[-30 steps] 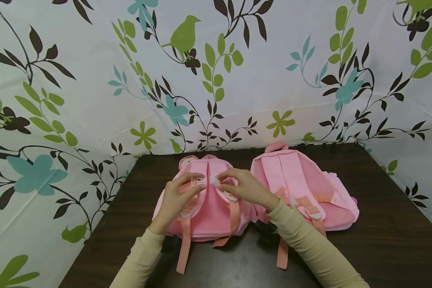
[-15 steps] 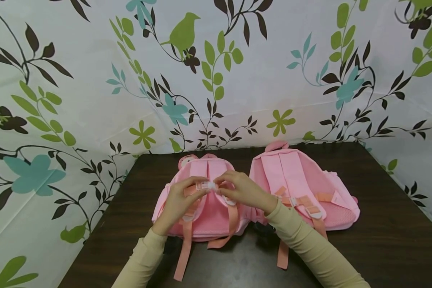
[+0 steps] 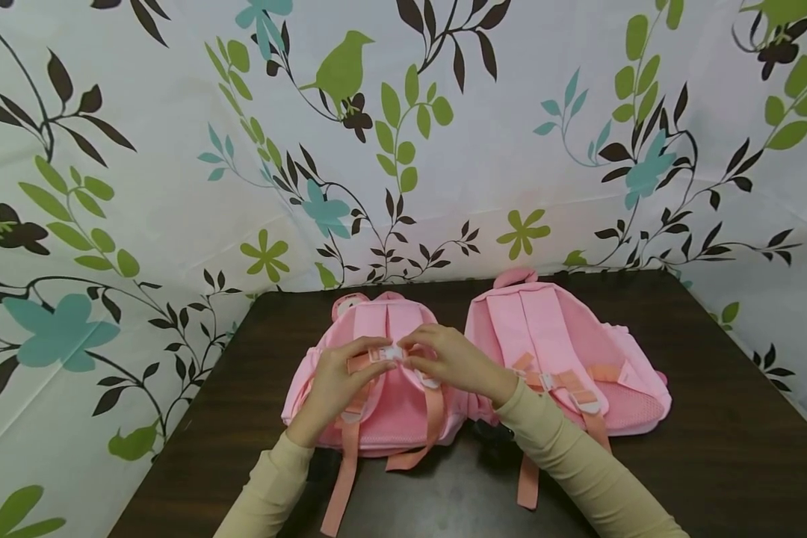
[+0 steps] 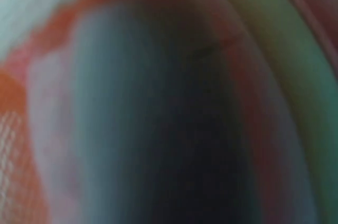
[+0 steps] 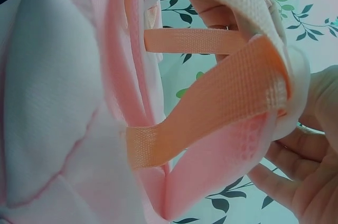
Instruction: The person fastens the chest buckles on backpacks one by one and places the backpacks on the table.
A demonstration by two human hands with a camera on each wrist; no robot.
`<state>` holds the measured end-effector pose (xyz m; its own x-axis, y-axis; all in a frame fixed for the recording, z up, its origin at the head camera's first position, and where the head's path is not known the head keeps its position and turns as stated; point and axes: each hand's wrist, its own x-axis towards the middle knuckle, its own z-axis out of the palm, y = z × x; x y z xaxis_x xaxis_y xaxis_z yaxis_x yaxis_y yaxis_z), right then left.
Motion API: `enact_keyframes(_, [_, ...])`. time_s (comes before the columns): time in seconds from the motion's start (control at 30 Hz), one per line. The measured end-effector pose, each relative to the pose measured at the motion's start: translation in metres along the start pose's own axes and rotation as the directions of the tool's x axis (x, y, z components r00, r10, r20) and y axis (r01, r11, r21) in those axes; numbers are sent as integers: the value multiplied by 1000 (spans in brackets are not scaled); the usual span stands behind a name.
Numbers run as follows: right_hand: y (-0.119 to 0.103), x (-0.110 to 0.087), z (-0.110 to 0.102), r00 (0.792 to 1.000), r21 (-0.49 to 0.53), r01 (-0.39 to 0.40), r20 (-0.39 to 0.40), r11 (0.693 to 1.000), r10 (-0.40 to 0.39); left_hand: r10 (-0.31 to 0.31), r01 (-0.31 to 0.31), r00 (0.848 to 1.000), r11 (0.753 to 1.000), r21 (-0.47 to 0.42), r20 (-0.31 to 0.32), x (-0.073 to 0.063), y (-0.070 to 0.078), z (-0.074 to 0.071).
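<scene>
Left of centre on the table lies a pink backpack (image 3: 410, 415), its shoulder straps facing up. Over it, a white plastic buckle (image 3: 386, 353) on an orange chest strap (image 3: 358, 364) sits between both hands, its two halves touching. The left hand (image 3: 332, 385) pinches the buckle's left half between thumb and fingers. From the other side the right hand (image 3: 460, 365) pinches the right half. Whether the halves are locked cannot be made out. In the right wrist view, orange webbing (image 5: 227, 92) loops beside the right hand (image 5: 306, 176). Blur hides detail in the left wrist view.
A second pink backpack (image 3: 545, 329) lies to the right, against the first, with its orange chest strap (image 3: 565, 379) across its front. Loose orange strap ends (image 3: 339, 486) trail over the dark wooden table (image 3: 733, 448). Behind hangs a leaf-and-bird patterned cloth (image 3: 471, 149).
One second ago the two buckle halves were apart; the hands have brought them together over the left backpack. The loose strap ends below have shifted slightly.
</scene>
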<state>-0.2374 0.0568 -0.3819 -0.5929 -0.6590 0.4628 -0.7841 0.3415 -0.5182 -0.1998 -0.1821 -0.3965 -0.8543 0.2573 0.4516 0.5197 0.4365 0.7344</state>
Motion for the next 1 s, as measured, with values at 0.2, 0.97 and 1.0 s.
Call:
enact_keyframes(0.2, [-2, 0, 0, 999, -60, 1, 35, 998, 1, -20, 21, 1000, 1000, -22, 22, -1, 0, 2])
enact_keyframes(0.97, [-3, -3, 5, 999, -89, 29, 22, 996, -27, 89, -95, 995, 984, 150, 47, -1, -2, 8])
enact_keyframes(1.0, [-3, -3, 5, 999, -89, 28, 20, 996, -26, 106, -111, 994, 981, 162, 42, -1, -2, 8])
